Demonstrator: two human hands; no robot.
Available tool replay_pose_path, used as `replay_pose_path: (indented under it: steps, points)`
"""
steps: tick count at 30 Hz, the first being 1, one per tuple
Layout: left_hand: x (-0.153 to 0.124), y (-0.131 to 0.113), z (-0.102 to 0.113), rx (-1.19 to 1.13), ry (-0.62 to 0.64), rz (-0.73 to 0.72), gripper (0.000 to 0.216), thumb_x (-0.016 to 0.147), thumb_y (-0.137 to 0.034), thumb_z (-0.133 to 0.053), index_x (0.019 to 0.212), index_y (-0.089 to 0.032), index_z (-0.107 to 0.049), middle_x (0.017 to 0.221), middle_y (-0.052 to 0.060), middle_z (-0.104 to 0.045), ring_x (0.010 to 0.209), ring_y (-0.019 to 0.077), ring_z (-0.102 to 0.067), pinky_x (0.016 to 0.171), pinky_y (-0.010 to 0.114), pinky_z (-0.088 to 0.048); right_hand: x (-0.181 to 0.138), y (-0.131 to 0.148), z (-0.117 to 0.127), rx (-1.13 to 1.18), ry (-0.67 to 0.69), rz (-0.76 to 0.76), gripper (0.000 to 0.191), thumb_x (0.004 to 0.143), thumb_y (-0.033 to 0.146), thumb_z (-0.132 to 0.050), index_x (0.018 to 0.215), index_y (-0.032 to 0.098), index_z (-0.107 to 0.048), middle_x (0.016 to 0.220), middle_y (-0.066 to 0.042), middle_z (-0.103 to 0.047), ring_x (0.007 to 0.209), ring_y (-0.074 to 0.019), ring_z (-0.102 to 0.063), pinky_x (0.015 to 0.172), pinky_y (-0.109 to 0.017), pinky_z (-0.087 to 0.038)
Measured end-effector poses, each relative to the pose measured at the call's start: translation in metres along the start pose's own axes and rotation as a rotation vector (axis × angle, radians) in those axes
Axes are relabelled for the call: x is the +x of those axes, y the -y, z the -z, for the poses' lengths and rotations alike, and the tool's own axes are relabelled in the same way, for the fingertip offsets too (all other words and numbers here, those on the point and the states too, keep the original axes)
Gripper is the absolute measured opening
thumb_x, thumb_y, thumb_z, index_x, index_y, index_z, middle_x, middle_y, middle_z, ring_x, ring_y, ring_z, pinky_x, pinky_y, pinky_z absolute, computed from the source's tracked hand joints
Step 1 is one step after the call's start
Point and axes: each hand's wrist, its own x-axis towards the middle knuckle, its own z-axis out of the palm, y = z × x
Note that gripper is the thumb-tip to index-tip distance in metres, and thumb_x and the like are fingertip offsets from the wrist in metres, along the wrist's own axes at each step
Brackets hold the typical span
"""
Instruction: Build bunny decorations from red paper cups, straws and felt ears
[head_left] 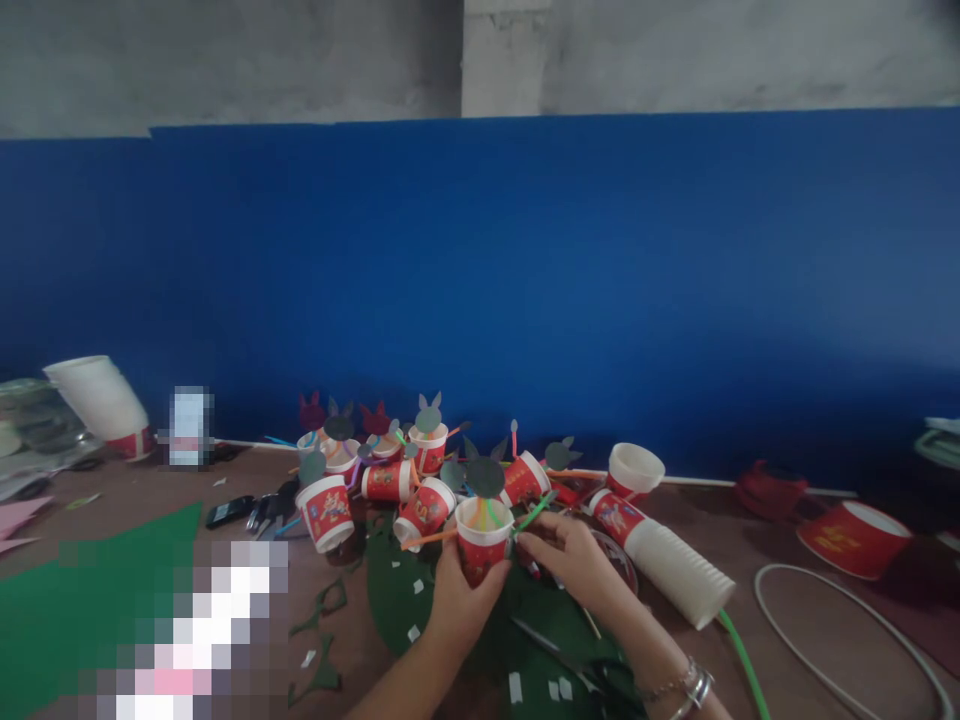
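My left hand (463, 598) is wrapped round a red and white paper cup (480, 548), held upright. A dark round paper head with pointed ears (485, 476) rises over its rim, and coloured straw pieces show inside. An orange straw (427, 541) sticks out from the cup's left side. At its right side, my right hand (571, 552) pinches near the base of a short green straw (535, 510); the exact fingertip contact is partly hidden. Scissors (574, 665) lie on dark green paper (397, 600) below my right hand.
Behind stand several decorated cups (325, 513) with paper heads. A nested cup stack (671, 565) lies at right, beside a long green straw (744, 660) and a white cable loop (847, 570). Green sheets (112, 580) and keys (262, 512) lie left. A blue panel (480, 280) closes the back.
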Motion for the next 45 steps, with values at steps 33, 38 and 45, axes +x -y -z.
replay_pose_path:
  steps: [33, 38, 45]
  points:
    - [-0.001, -0.008, 0.0, 0.118, 0.159, -0.108, 0.048, 0.066, -0.029, -0.072, 0.109, -0.013, -0.057, 0.107, 0.013, -0.067, 0.098, 0.028, -0.062, 0.09, 0.038, -0.045, -0.013, 0.003, -0.024, -1.137, -0.112, 0.19, 0.021, 0.084, 0.008, -0.04, 0.089, 0.014, -0.059, 0.084, -0.011, -0.066, 0.079, -0.0209, -0.063, 0.063, -0.025, -0.038]
    - [-0.001, -0.002, 0.002, 0.106, 0.176, -0.097, 0.049, 0.068, -0.029, -0.071, 0.111, -0.012, -0.055, 0.107, 0.014, -0.066, 0.099, 0.0288, -0.061, 0.093, 0.04, -0.044, -0.014, 0.007, -0.022, -1.197, -0.103, 0.206, 0.017, 0.083, 0.008, -0.043, 0.081, 0.016, -0.058, 0.078, -0.007, -0.067, 0.069, -0.0181, -0.063, 0.056, -0.025, -0.031]
    - [-0.004, -0.003, 0.002, -0.079, 0.176, -0.07, 0.047, 0.074, -0.036, -0.065, 0.115, -0.015, -0.052, 0.117, 0.013, -0.061, 0.111, 0.0268, -0.055, 0.099, 0.038, -0.04, -0.012, 0.0, -0.024, -1.273, -0.133, 0.3, 0.018, 0.084, 0.009, -0.042, 0.078, 0.016, -0.058, 0.073, -0.007, -0.066, 0.06, -0.0172, -0.06, 0.053, -0.028, -0.025]
